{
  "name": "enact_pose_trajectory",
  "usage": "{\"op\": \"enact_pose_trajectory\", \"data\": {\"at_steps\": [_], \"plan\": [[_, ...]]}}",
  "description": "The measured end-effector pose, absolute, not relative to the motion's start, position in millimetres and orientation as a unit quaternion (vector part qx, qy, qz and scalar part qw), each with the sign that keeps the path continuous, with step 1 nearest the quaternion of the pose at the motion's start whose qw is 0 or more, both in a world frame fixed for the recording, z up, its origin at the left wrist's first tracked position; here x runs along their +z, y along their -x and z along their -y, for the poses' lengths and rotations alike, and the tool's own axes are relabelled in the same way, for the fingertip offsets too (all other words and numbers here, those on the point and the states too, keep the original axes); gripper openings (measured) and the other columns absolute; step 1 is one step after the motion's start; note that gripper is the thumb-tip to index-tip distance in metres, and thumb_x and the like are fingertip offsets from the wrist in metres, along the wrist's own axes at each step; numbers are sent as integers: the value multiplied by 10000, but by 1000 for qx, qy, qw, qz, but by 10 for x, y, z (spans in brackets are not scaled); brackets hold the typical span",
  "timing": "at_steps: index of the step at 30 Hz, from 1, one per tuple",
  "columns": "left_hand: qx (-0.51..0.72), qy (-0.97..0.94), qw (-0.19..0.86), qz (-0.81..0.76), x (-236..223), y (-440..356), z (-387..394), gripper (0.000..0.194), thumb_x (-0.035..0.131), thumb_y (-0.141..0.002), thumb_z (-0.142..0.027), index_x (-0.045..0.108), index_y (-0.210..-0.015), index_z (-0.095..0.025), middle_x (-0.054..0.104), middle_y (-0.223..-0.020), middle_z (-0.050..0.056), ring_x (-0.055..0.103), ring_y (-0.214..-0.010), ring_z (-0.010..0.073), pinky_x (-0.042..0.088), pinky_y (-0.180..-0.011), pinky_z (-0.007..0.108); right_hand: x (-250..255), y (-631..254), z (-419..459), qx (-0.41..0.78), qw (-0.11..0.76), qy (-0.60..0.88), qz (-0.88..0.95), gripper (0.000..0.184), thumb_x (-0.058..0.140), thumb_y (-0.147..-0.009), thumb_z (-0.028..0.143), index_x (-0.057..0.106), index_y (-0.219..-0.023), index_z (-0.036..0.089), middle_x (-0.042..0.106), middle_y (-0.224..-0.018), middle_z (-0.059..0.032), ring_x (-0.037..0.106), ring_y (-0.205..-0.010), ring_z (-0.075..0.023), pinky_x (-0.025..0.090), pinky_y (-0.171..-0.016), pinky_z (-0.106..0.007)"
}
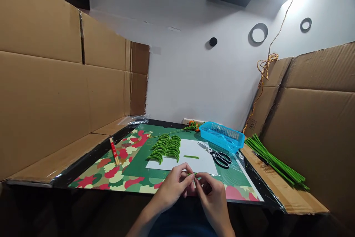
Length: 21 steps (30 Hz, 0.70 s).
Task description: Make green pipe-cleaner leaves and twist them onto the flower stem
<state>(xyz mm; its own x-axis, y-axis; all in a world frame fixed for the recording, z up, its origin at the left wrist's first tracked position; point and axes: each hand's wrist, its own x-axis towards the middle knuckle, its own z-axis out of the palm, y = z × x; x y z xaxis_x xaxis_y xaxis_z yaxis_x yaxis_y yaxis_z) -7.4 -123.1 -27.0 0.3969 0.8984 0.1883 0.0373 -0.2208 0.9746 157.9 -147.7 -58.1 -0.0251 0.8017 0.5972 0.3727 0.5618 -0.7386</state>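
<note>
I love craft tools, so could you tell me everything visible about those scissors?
The scissors have black loop handles with paler linings and silvery, metal-looking blades. They lie flat, tips pointing away and leftward; the blades rest over the white sheet, the handles mostly on the green mat. The blue basket is just beyond. Neither the left hand nor right hand touches them.

No legible text, only a tiny printed mark (252,124) on the right-hand cardboard (318,126).

From close above the table (257,178), the head view looks forward and down.
</note>
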Motion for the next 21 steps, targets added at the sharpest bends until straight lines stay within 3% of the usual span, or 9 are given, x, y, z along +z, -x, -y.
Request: {"op": "enact_pose_trajectory", "data": {"at_steps": [8,21], "plan": [[412,-671,495,-368,-249,83,1223,469,622,-938,-645,582,-935,-177,681,-662,1,511,-476,106,397,-496,233,-624,-1551,1451,124,558,455,682,290,577,-1039,413,768,-948,216,702,-623,0,584,-473,-147,389,-495,-237],[422,-652,500,-383,-212,58,1250,481,694,-868,-661,560,-895,-200,684,-635,4,553,-483,137,431,-498,249,-633,-1541,1451,135,567,447,679,350,565,-1052,452,789,-947,204,726,-624,-17,606,-449,-139,413,-478,-229]]}}
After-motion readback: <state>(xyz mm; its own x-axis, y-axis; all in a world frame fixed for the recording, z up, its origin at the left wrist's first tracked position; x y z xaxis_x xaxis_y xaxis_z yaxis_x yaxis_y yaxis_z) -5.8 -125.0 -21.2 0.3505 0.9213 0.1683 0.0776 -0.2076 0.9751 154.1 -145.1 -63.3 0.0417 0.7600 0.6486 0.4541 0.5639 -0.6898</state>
